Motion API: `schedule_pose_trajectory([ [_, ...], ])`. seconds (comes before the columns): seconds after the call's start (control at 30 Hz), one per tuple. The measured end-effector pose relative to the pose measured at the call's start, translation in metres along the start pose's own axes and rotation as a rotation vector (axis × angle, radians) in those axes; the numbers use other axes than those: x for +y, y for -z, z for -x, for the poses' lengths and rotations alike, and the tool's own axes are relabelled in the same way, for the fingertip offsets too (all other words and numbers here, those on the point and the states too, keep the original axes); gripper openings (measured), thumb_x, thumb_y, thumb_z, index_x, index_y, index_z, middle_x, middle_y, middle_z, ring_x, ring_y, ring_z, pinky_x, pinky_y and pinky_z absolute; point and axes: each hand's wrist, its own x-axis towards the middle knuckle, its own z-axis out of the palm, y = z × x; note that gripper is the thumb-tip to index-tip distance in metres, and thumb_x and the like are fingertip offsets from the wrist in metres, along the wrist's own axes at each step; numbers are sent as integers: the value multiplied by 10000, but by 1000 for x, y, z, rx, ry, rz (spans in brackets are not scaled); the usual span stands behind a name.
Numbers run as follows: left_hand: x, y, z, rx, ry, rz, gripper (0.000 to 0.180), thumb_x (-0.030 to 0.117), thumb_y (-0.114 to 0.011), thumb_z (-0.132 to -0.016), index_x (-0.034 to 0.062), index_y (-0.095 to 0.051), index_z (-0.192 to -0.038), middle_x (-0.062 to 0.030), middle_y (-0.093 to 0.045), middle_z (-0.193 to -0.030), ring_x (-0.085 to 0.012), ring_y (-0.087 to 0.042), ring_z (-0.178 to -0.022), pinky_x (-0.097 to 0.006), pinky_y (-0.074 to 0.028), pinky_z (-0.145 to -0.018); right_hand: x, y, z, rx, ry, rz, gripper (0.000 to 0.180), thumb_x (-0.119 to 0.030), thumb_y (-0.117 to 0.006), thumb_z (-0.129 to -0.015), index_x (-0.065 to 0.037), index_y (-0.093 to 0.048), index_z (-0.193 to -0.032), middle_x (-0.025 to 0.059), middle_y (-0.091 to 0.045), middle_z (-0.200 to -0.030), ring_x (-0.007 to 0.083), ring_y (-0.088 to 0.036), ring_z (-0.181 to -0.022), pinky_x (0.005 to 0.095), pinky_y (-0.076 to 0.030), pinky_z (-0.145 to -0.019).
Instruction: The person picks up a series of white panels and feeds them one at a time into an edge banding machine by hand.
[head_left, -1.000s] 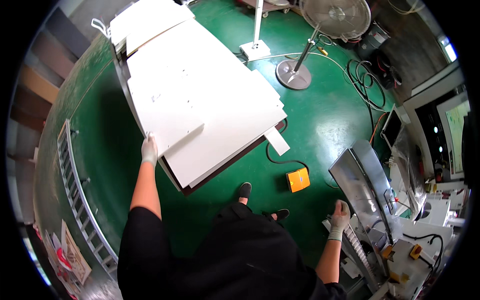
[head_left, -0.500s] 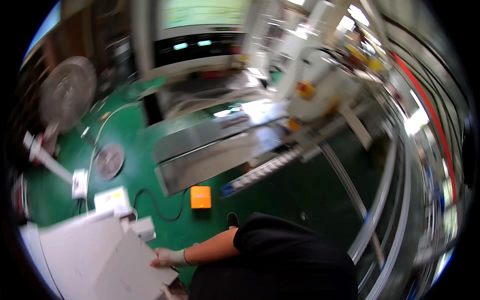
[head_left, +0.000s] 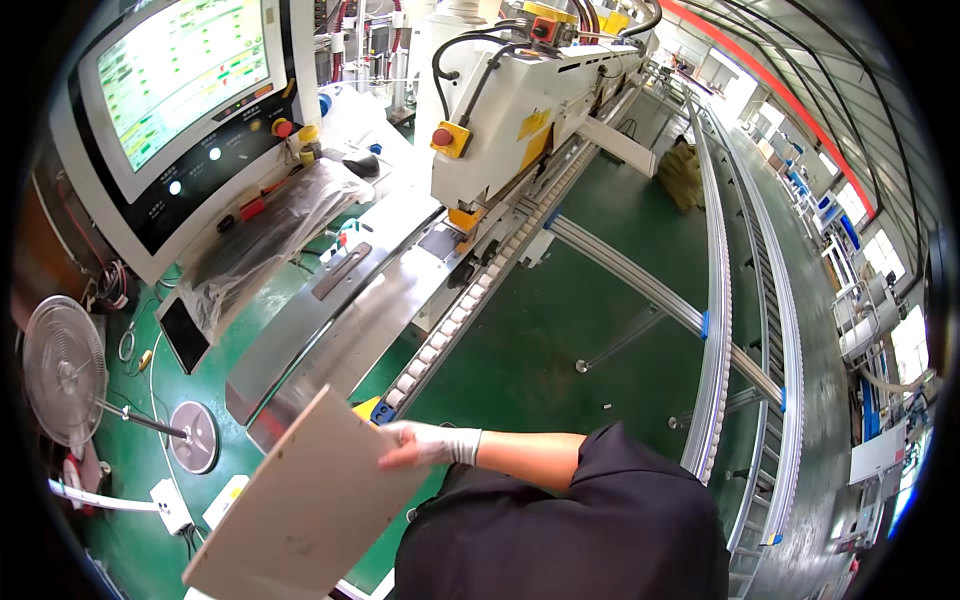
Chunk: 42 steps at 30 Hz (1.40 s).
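A flat beige rectangular panel is held up at a tilt in front of my body, at the lower left. My right hand, in a pale glove with a light wrist band, is closed on the panel's right edge near its upper corner. The panel's upper corner overlaps the near end of a metal machine bed and sits just left of a conveyor rail with white rollers. I cannot tell whether panel and machine touch. My left hand does not show.
A white machine head with a red button stands beyond the bed. At left are a control screen, a standing fan and cables on the green floor. Long metal roller rails run along the right. A brown sack lies farther back.
The panel has come up from the lower-left white stack, carried by my right hand toward the machine bed. My view has swung right. The other hand at the panel's lower edge has left view.
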Motion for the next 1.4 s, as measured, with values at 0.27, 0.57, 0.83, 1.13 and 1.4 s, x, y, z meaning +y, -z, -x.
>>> schedule_pose_trajectory([
  [0.27, -82, -82, 12, -340, 151, -543, 550, 402, -418, -982, -2, -463, -1352, -181, -526, -1323, -309, -519, -1195, -413, -429, -999, -13, 133, -24, 805, 230, 768, 455, -471, -650, -872, -30, -631, -981, 60, -630, -837, 191, -573, -771, 353, -482, -743],
  [0.57, -147, -113, 12, -173, 136, -985, 419, 497, -464, -997, 98, -590, -1011, 2, -565, -748, -88, -501, -571, -205, -428, -514, -70, 175, 9, 971, 221, 1150, 390, -327, -650, -868, -34, -651, -1125, 213, -667, -1121, 346, -635, -1055, 397, -503, -899],
  [0.83, -170, -132, 11, -83, 286, -833, 384, 471, -426, -1020, 115, -572, -1019, -2, -572, -753, -107, -517, -583, -238, -433, -521, -48, 104, 3, 590, 322, 1637, 437, -350, -605, -852, -69, -585, -1187, 185, -499, -1354, 371, -415, -1304, 519, -287, -1101],
  [1.13, -214, -159, -12, -522, -169, -1490, 593, 497, -378, -1026, -51, -601, -1067, -115, -642, -1039, -210, -600, -860, -325, -468, -810, -62, 136, -9, 648, 704, 1457, 312, -173, -683, -731, -71, -629, -1022, 114, -636, -1137, 298, -614, -1069, 421, -473, -915],
  [1.4, -270, -253, -15, -809, 38, -1780, 634, 498, -407, -1012, -73, -580, -796, -182, -599, -727, -253, -523, -701, -407, -437, -708, -85, 228, 15, 896, 826, 1460, 255, -138, -660, -653, -81, -672, -901, 73, -693, -992, 257, -675, -919, 397, -511, -832],
])
